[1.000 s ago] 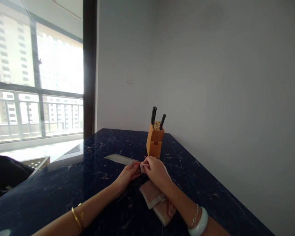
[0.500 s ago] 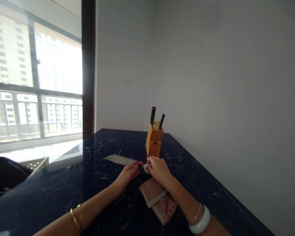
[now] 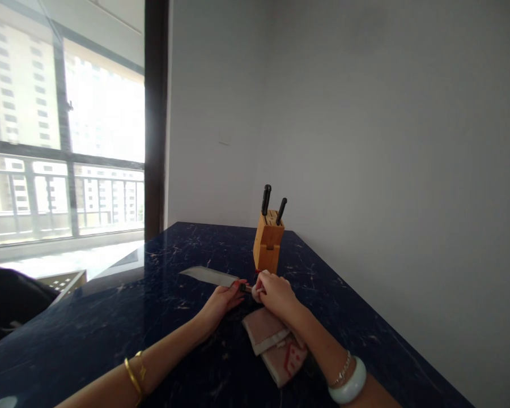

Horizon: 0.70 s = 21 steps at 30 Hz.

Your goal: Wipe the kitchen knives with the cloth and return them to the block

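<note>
A wide-bladed kitchen knife [image 3: 209, 275] lies across in front of me, its blade pointing left and its dark handle to the right. My left hand [image 3: 225, 296] is closed around it where blade and handle meet. My right hand [image 3: 276, 290] pinches a small white wad [image 3: 256, 293] against the handle's end; I cannot tell if it is tissue or cloth. Just behind my right hand stands a wooden knife block [image 3: 267, 249] with black-handled knives [image 3: 266, 199] upright in its slots. A folded pink towel [image 3: 274, 345] lies under my right forearm.
The dark blue marbled table [image 3: 187, 246] narrows toward the far wall. A grey wall [image 3: 386, 170] runs along its right side. At the left are a large window [image 3: 102, 113] and a dark object [image 3: 8, 300] beside the table edge.
The white wad and my right hand have shifted slightly right along the handle, so more of the handle shows. My left hand keeps its hold; the view has turned slightly.
</note>
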Available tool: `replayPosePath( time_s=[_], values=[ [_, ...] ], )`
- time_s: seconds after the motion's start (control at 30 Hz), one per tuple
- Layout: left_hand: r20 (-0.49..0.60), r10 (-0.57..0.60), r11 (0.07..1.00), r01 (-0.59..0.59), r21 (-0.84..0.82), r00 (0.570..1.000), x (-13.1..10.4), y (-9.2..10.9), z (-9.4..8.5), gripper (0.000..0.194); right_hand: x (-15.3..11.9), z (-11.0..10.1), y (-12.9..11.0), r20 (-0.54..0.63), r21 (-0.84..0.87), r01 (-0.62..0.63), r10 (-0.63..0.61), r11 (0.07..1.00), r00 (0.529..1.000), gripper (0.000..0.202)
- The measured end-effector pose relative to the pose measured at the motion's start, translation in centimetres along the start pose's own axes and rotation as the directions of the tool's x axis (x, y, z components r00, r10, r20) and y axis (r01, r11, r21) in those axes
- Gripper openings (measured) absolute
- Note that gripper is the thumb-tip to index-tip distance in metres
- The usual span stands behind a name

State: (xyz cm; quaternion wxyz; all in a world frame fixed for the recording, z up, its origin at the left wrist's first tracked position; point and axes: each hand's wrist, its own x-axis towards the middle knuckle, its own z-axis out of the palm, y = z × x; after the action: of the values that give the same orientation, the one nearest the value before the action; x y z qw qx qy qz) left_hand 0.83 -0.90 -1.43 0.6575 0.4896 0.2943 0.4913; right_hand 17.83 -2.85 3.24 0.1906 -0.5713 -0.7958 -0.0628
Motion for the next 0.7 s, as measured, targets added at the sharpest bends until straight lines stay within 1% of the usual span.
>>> replayPosePath(
  time_s=[0.1, 0.17, 0.27, 0.33, 0.4, 0.57, 0.63, 0.7],
  values=[
    [-0.009, -0.001, 1.000, 0.001, -0.018, 1.000, -0.1, 0.2, -0.1, 0.037, 0.0, 0.1, 0.7, -0.015, -0.005, -0.024, 0.024, 1.000, 1.000, 0.007],
    [-0.010, -0.002, 1.000, 0.002, -0.030, 1.000, 0.0, 0.2, -0.1, 0.036, -0.1, -0.2, 0.3, -0.026, 0.010, 0.010, -0.010, 1.000, 1.000, 0.008],
    [0.001, -0.014, 0.999, 0.014, -0.040, 1.000, 0.1, 0.1, -0.3, 0.035, 0.0, -0.5, -0.8, -0.029, 0.046, 0.093, -0.091, 0.995, 0.995, 0.011],
    [0.006, -0.022, 0.999, 0.022, -0.046, 1.000, 0.1, 0.1, -0.3, 0.035, 0.0, -0.5, -1.1, -0.026, 0.058, 0.110, -0.109, 0.992, 0.994, 0.011],
    [0.001, -0.024, 0.998, 0.024, -0.056, 1.000, 0.1, 0.1, -0.3, 0.033, 0.1, -0.2, -0.7, -0.020, 0.054, 0.081, -0.080, 0.995, 0.997, 0.011],
    [-0.010, -0.019, 0.997, 0.018, -0.081, 1.000, -0.1, 0.3, -0.2, 0.030, 0.2, 0.5, 1.2, 0.005, 0.036, -0.026, 0.026, 0.999, 1.000, 0.010],
    [-0.012, -0.019, 0.996, 0.018, -0.086, 1.000, -0.1, 0.3, -0.2, 0.029, 0.2, 0.4, 1.2, -0.002, 0.045, -0.017, 0.017, 0.999, 1.000, 0.010],
    [-0.011, -0.019, 0.996, 0.018, -0.091, 1.000, -0.1, 0.3, -0.3, 0.027, 0.2, 0.1, 0.6, -0.016, 0.066, 0.028, -0.027, 0.997, 1.000, 0.010]
  ],
)
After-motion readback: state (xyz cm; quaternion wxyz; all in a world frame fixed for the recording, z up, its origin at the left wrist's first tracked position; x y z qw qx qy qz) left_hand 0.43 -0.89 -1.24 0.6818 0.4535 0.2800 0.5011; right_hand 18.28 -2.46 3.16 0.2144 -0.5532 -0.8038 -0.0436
